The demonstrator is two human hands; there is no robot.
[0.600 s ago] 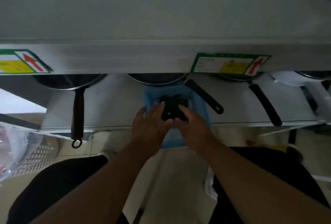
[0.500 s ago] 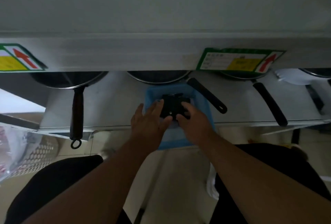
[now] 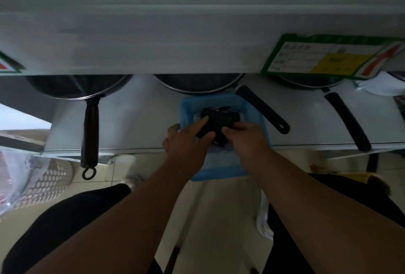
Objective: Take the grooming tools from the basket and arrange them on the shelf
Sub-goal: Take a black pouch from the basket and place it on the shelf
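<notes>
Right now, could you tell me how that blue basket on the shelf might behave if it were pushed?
The blue basket overhangs the lower shelf's front edge, so a pull might tip it. It looks like thin plastic, probably light and easy to slide. The pan handle beside it could block a rightward push.

Bare forearms, black trousers (image 3: 65, 225)

Basket (image 3: 258, 118): blue plastic, smooth, dull sheen.
Grooming tools (image 3: 217, 120): black, matt; material cannot be told.
Shelf (image 3: 140, 120): pale painted metal by its look, smooth, faint sheen.
Pans (image 3: 197, 84): dark inside, bright polished metal rims.
Pan handles (image 3: 262, 108): black, matt, smooth.
Label (image 3: 328, 59): glossy printed paper.
</notes>
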